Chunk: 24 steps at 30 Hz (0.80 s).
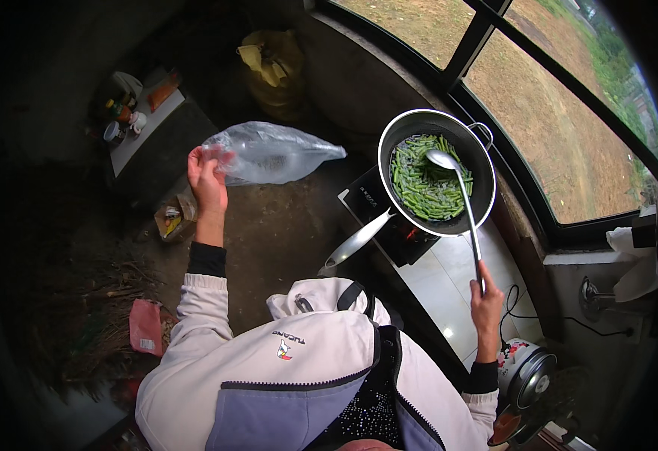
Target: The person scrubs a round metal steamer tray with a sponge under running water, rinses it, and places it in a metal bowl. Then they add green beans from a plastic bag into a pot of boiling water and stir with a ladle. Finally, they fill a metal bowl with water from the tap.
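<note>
My left hand (208, 177) grips one end of a clear plastic bag (278, 155), which stretches out sideways over the floor. In my right hand (485, 304) is the handle of a long metal ladle (467, 197). Its bowl rests among cut green beans (424, 180) in a deep dark wok (478, 208) with a pale rim. Liquid shows between the beans. The wok stands on a black electric cooktop (371, 197) with a red glow beside its base, and its long metal handle points toward me.
A white-tiled counter (436, 287) runs along the window wall, with a rice cooker (526, 372) and a black cord (571, 320). To the left are a small table (154, 118) with jars and bottles, a paper bag (176, 217), a red package (147, 327) and brushwood (109, 299). A yellow sack (275, 79) stands behind.
</note>
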Motion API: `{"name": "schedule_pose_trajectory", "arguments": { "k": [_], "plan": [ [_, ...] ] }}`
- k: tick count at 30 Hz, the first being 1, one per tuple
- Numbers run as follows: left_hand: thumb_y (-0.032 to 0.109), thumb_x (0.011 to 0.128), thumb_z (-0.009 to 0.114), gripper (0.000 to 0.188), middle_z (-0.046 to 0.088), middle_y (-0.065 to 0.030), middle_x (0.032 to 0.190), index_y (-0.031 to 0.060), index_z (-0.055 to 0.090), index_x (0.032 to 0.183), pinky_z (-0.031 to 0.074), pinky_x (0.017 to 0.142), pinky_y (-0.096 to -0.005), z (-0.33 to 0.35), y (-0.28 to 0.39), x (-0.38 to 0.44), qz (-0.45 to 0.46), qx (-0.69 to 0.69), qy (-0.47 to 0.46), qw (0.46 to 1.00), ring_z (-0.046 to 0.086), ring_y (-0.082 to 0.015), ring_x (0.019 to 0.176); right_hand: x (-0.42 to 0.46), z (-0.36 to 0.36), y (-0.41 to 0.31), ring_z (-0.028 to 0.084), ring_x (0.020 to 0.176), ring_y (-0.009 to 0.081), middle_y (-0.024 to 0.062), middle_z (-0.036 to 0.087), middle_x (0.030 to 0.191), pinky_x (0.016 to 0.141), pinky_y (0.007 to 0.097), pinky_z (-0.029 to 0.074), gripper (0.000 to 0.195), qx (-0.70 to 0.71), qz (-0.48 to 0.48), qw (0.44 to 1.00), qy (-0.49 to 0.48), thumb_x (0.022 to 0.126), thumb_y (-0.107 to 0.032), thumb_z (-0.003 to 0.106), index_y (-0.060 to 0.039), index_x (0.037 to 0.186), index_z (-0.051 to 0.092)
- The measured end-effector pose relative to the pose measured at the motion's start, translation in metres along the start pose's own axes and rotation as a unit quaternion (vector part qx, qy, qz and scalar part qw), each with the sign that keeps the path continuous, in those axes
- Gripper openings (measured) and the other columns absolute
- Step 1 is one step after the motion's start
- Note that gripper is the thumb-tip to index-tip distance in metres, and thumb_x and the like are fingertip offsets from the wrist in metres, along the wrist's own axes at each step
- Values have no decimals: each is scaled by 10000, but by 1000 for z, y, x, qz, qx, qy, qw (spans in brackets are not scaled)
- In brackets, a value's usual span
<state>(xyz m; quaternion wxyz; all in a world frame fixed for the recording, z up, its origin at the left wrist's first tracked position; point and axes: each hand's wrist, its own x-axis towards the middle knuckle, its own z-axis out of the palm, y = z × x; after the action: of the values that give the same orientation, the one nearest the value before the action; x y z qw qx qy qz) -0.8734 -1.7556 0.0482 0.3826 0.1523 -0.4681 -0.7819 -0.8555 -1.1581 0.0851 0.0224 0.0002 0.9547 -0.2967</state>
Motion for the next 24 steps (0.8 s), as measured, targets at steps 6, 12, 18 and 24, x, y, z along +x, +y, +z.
{"name": "schedule_pose_trajectory", "arguments": {
  "k": [6, 12, 18, 24],
  "plan": [
    [24, 901, 460, 219, 678, -150, 1083, 11, 570, 1091, 519, 953, -462, -2, 22, 41, -58, -112, 49, 991, 643, -319, 1094, -41, -35, -7, 565, 679, 88, 97, 719, 987, 622, 240, 452, 476, 35, 34, 997, -58, 859, -55, 651, -75, 1331, 593],
    [124, 963, 425, 303, 672, -191, 1163, -57, 592, 1140, 512, 970, -449, 28, 43, 65, -97, -125, 54, 986, 651, -287, 1090, -65, -52, -3, 387, 525, 21, -72, 461, 619, 491, 203, 308, 508, 110, 72, 986, -102, 879, -55, 630, -57, 1379, 546],
    [29, 892, 465, 247, 683, -145, 1083, 21, 577, 1112, 537, 927, -461, 42, 41, 66, -87, -138, -38, 986, 671, -300, 1039, -46, -20, 7, 507, 611, 106, 127, 634, 762, 599, 288, 454, 459, 26, 31, 999, 0, 861, -54, 642, -89, 1318, 604],
    [-75, 818, 415, 357, 626, -89, 1083, 48, 511, 1139, 537, 930, -455, 63, 53, 41, -55, -101, -98, 988, 638, -261, 1013, -16, -21, 11, 606, 692, 138, 177, 698, 903, 695, 282, 493, 455, 39, 18, 998, 52, 871, -36, 620, -71, 1324, 590]
  ]
}}
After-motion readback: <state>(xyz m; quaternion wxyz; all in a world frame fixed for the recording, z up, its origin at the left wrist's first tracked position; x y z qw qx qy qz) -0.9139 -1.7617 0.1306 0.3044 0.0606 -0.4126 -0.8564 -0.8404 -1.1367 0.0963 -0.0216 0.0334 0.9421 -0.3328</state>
